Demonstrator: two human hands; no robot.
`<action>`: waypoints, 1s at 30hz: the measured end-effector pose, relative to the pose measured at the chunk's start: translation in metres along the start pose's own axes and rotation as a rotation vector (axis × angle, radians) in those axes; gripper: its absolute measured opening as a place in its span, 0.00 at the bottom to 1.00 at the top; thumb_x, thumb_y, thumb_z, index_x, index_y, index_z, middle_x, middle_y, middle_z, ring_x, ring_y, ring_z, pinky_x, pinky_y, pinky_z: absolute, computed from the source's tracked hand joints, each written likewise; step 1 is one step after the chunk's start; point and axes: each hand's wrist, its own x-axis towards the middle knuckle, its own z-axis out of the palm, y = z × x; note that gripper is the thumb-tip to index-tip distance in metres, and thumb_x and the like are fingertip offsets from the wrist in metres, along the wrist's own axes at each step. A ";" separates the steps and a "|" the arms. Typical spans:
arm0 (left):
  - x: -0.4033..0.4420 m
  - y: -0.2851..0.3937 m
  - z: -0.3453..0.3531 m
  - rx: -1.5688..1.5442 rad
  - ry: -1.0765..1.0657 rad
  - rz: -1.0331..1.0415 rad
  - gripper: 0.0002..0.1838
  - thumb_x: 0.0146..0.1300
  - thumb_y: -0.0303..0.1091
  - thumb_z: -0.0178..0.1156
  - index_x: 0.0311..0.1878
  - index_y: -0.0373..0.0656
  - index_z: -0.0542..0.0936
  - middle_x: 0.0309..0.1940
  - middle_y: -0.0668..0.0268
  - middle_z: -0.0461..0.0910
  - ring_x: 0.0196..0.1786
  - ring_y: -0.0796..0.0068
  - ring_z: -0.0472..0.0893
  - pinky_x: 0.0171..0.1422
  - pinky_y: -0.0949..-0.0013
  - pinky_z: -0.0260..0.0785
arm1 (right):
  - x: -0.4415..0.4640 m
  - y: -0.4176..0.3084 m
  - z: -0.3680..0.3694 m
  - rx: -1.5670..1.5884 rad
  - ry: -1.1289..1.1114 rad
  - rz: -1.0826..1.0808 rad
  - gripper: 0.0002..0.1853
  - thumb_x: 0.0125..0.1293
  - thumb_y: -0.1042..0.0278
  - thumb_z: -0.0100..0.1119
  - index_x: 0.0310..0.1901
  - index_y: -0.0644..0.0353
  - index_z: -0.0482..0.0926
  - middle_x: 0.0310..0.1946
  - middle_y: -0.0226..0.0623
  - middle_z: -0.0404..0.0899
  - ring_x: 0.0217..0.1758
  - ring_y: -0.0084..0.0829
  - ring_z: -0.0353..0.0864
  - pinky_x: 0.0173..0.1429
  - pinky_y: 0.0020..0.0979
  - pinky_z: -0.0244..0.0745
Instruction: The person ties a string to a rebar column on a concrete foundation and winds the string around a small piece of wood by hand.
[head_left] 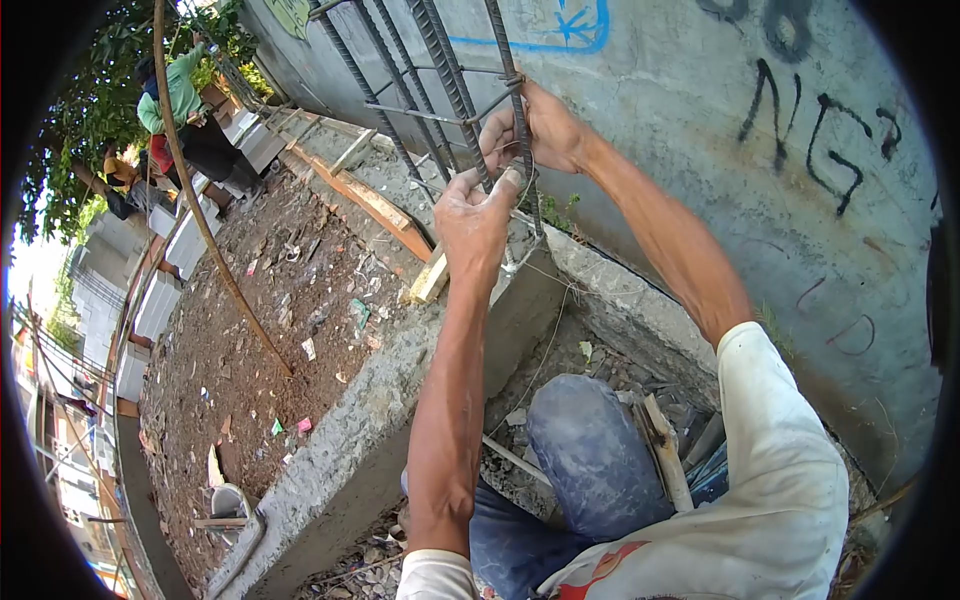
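A column cage of ribbed rebar (447,75), with thin stirrups (440,117) around it, rises from a concrete beam (345,415). My left hand (472,220) pinches at the cage's near lower corner, thumb and fingers together on a thin wire. Loose lengths of this tie wire (562,285) trail down below the hands. Higher up, my right hand (550,128) wraps its fingers round the corner bar from the wall side. Its fingertips are partly hidden behind the bar.
A grey wall (690,130) with painted letters stands close on the right. Wooden planks (365,195) lie along the beam. A thin pole (215,240) leans over littered soil (255,330). Further back, a person in a green top (183,95) stands by pale blocks. Rubble surrounds my knee (590,440).
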 end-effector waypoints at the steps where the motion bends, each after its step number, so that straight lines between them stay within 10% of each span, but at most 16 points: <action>1: 0.005 -0.012 0.004 -0.087 0.011 0.011 0.22 0.64 0.43 0.74 0.50 0.32 0.88 0.23 0.75 0.73 0.27 0.85 0.69 0.31 0.72 0.60 | 0.002 0.002 -0.002 0.000 -0.001 0.001 0.59 0.74 0.13 0.21 0.40 0.68 0.89 0.35 0.47 0.90 0.39 0.35 0.88 0.50 0.32 0.75; 10: 0.008 0.012 0.001 0.409 0.228 0.226 0.18 0.61 0.40 0.76 0.44 0.33 0.87 0.23 0.63 0.81 0.27 0.67 0.80 0.39 0.61 0.74 | 0.001 0.002 -0.002 -0.007 0.044 -0.010 0.58 0.74 0.13 0.21 0.35 0.66 0.88 0.30 0.42 0.88 0.37 0.34 0.87 0.50 0.33 0.75; 25: 0.010 0.007 0.001 0.203 0.124 0.189 0.09 0.65 0.35 0.68 0.40 0.37 0.89 0.20 0.73 0.73 0.23 0.81 0.68 0.30 0.69 0.61 | 0.004 0.009 -0.003 -0.008 0.031 -0.028 0.56 0.74 0.13 0.25 0.34 0.64 0.88 0.28 0.36 0.86 0.33 0.29 0.85 0.48 0.31 0.76; 28: 0.012 0.006 -0.011 -0.134 -0.080 -0.039 0.07 0.64 0.33 0.66 0.39 0.40 0.88 0.22 0.77 0.75 0.25 0.83 0.68 0.31 0.72 0.60 | -0.006 0.007 0.012 0.036 0.194 -0.040 0.53 0.75 0.15 0.29 0.41 0.65 0.88 0.32 0.35 0.87 0.35 0.27 0.83 0.49 0.32 0.76; 30: 0.016 0.008 -0.021 -0.261 -0.173 -0.159 0.05 0.64 0.31 0.67 0.41 0.44 0.88 0.26 0.77 0.78 0.27 0.85 0.68 0.33 0.75 0.60 | -0.017 0.011 0.023 -0.332 0.701 -0.238 0.44 0.79 0.22 0.40 0.44 0.65 0.86 0.34 0.33 0.87 0.37 0.24 0.82 0.48 0.34 0.77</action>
